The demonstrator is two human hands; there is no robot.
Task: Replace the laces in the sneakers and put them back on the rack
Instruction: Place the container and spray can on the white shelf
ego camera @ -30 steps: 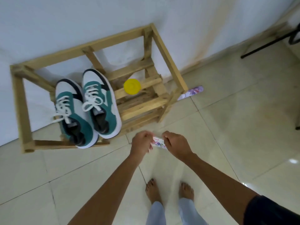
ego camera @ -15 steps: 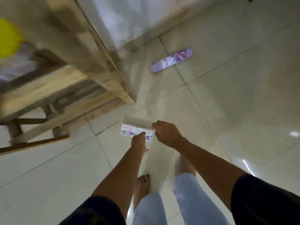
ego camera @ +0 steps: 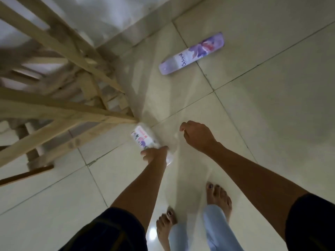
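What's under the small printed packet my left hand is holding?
Pale floor tile lies below the packet, by the wooden rack's corner. The left hand covers its near end; contact with the floor is unclear.

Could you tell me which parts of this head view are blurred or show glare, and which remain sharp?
In the head view, the wooden rack at left is smeared by motion blur; the packet held by the left hand is soft too; the spray can is sharper, its lettering visible; a bright glare spot sits on the floor tile near the feet.
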